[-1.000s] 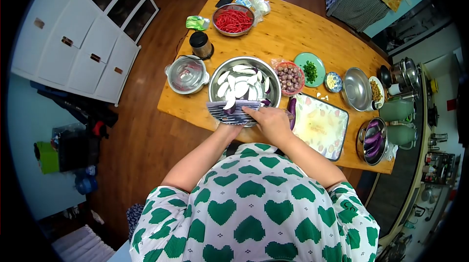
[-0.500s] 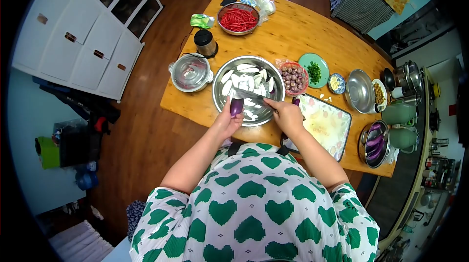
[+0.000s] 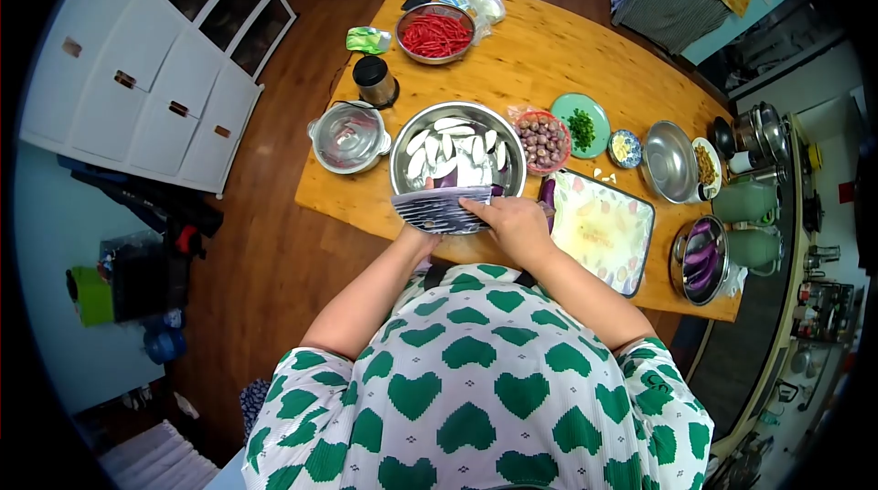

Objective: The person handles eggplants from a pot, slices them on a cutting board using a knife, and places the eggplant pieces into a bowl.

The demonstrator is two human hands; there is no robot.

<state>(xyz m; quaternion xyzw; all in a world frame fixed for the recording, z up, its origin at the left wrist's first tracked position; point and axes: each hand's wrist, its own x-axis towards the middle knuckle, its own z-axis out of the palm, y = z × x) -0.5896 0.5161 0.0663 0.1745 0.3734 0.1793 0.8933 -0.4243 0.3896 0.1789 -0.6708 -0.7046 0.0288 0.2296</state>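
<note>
My right hand (image 3: 514,227) is wrapped round a wide-bladed kitchen knife (image 3: 441,212), its broad striped-looking face turned up over the near side of a large steel basin (image 3: 400,138). Behind the blade my left hand (image 3: 417,239) is mostly hidden; a fingertip and the wrist show. Just past the blade's upper edge a strip of purple eggplant (image 3: 445,181) shows at the left fingers. Several pale cut pieces (image 3: 455,131) lie spread in the basin. Right of the basin, by my right hand, a whole eggplant (image 3: 547,196) lies against a patterned cutting board (image 3: 599,229).
A red basket of shallots (image 3: 543,143), a green plate (image 3: 596,115) with chopped greens, and a steel bowl (image 3: 669,161) stand to the right. More eggplants sit in a pot (image 3: 677,266) at the table's right end. Red chillies (image 3: 435,36) fill a far colander; a lidded glass pot (image 3: 350,136) stands left.
The knife has turned from nearly edge-on to broad face up, and now covers most of my left hand and the eggplant. My right hand has shifted slightly left and down.
</note>
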